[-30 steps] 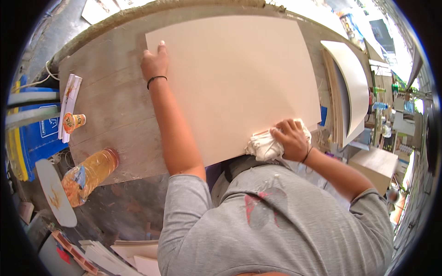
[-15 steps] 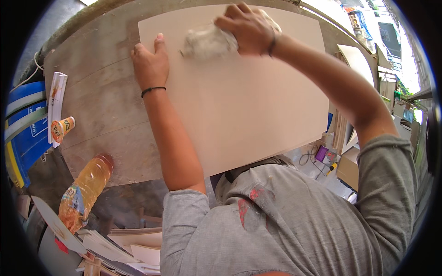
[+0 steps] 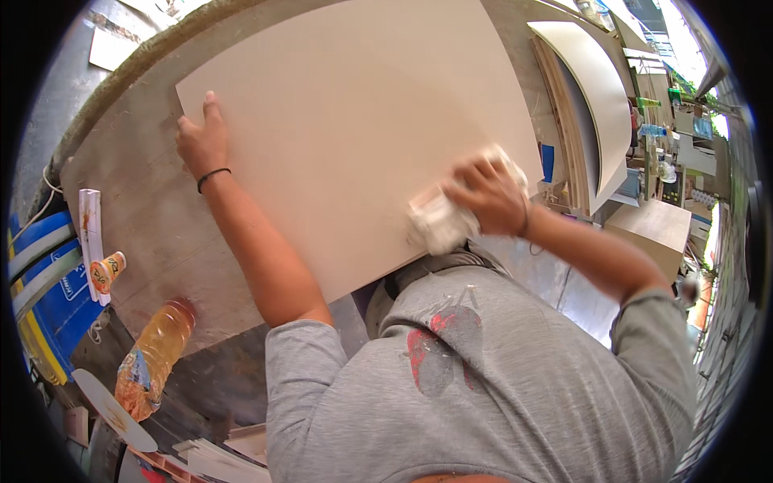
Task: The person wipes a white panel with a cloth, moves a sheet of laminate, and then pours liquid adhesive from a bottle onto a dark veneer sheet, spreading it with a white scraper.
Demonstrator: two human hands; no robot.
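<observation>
1. Two hands work one large pale board [image 3: 354,137], which lies flat on the grey surface [image 3: 153,233] with its near edge overhanging toward the person.
2. Left hand [image 3: 203,143] presses flat on the board's left edge, fingers spread and holding nothing.
3. Right hand [image 3: 487,196] has its fingers closed on a crumpled white rag [image 3: 441,221], pressed against the board near its lower right edge; motion blur hides finer detail.
4. Judging by looks, the board is stiff, smooth and likely slippery, best held at opposite edges; the rag is soft and light.
5. Nearby on the left: an orange bottle [image 3: 153,358] and a small cup [image 3: 106,270].
</observation>
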